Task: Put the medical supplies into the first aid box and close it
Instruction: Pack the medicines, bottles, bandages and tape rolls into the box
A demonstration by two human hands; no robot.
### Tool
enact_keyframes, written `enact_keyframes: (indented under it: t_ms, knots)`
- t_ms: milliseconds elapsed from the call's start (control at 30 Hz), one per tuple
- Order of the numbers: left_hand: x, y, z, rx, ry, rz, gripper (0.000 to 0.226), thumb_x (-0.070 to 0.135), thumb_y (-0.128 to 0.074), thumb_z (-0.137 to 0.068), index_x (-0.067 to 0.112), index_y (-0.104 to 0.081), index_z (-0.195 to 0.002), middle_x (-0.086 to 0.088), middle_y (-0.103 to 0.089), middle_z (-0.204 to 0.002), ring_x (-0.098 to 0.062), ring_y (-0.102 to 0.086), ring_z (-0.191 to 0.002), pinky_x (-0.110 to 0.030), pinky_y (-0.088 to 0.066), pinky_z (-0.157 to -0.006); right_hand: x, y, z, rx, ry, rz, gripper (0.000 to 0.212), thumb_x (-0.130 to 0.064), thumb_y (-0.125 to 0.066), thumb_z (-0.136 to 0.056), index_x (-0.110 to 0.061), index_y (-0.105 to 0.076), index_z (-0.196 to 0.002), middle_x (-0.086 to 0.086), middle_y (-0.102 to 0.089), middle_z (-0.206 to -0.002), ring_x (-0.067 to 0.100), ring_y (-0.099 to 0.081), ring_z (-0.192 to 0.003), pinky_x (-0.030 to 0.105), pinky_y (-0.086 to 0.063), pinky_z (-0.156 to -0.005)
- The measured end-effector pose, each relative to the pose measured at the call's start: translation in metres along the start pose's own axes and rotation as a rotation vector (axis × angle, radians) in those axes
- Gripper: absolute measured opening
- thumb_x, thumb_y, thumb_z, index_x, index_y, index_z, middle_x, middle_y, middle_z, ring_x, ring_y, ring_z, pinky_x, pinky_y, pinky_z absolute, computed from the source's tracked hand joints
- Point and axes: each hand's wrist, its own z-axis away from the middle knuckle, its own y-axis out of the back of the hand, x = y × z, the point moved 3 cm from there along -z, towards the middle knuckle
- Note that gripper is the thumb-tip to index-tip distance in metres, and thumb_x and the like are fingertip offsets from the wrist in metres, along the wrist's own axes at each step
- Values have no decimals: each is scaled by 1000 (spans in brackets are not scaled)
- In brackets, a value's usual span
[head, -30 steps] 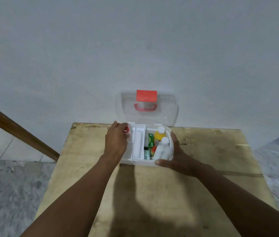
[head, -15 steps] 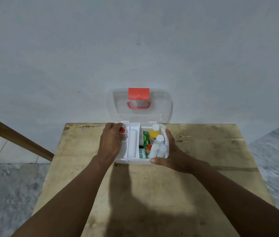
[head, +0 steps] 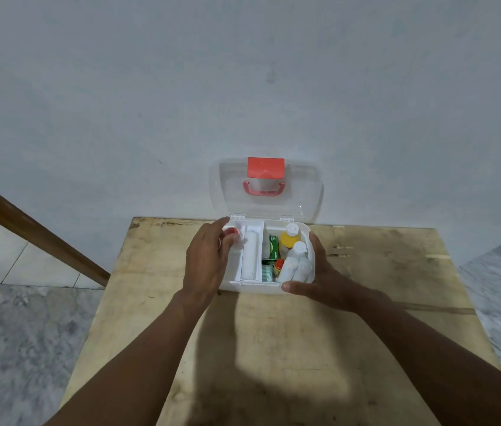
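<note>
Box [head: 255, 285], white plastic, sits at the far edge of a wooden table [head: 273, 348], close against a pale wall [head: 243, 87]. Lid [head: 304, 192] is clear, swung up and back on two hinges, leaning at the wall; red latch [head: 265, 167] at its top edge, red handle [head: 263, 189] just below. Left hand [head: 207, 259] hangs over the left end of the box, fingers curled round a small red-capped item [head: 231, 231] at the far left corner; how much of the item sits inside the box cannot be told, the hand hides it. Right hand [head: 324, 278] is pressed to the right end of the box, thumb along the near right corner, fingers along the outer wall, steadying it. Hands are apart, one at each end of the box. Inside: a white tray [head: 258, 235] fills the left half, with a white roll [head: 249, 256] lying lengthwise in it. Right half holds a yellow bottle [head: 289, 239] with white cap at the far side, a green carton [head: 273, 248] beside the tray, two white bottles [head: 295, 265] lying side by side toward the near wall, and a small red-topped vial [head: 279, 264] between carton and bottles. A brown wooden rail [head: 27, 229] runs diagonally at left, over a grey mottled floor [head: 12, 348].
</note>
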Motion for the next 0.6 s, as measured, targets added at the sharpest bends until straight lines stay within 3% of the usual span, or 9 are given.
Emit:
enact_keyframes:
  t_ms: [67,167,267,333,433,500,600]
  knots:
    - [5,5,6,7,-27,-9,28,30,-58,-97,15,-64,-121,2,-64,-93,-13,-55,-84,-33,-49,-80,2,0,0,4,-12,10,134,-49,-81,-74,-35,30,-148,-21,3,-160,2,-15,-145,36,-22,-122]
    - [8,10,15,-33,-41,52,30,25,-53,-97,9,-55,-122,1,-54,-100,-10,-52,-83,-26,-41,-76,0,0,1,19,6,0,133,-45,-83,-74,-35,27,-149,-27,0,-155,-1,-18,-143,33,-24,-121]
    - [1,11,23,-90,-9,47,34,16,-45,-92,2,-42,-122,-3,-37,-114,-3,-48,-81,-32,-46,-74,-4,3,1,46,44,-13,125,-42,-86,-71,-36,10,-152,-19,-19,-155,2,-30,-142,41,-33,-118]
    - [-3,11,26,-123,28,49,34,11,-50,-95,4,-37,-125,-7,-38,-118,-4,-49,-82,-34,-51,-76,-6,4,1,55,67,-4,115,-35,-86,-72,-34,-3,-151,-17,-29,-147,2,-36,-137,40,-39,-115]
    - [-1,9,33,-171,-1,84,55,20,-65,-92,9,-32,-135,-3,-46,-118,-9,-50,-95,-16,-45,-77,-6,4,0,63,83,6,108,-33,-86,-73,-34,-8,-149,-20,-32,-144,1,-38,-134,34,-41,-113]
    - [1,10,35,-89,-34,60,65,28,-72,-86,10,-36,-137,-1,-55,-114,-11,-50,-99,-26,-45,-87,-6,4,-1,63,96,-2,104,-30,-85,-74,-35,-12,-147,-17,-33,-143,2,-38,-134,27,-42,-110]
    - [-5,8,36,-8,-13,-4,69,38,-71,-82,13,-38,-138,-6,-65,-119,-19,-54,-106,-58,-41,-100,-3,3,-2,65,116,-10,101,-23,-85,-76,-39,-12,-144,-20,-31,-141,-5,-37,-132,9,-39,-102]
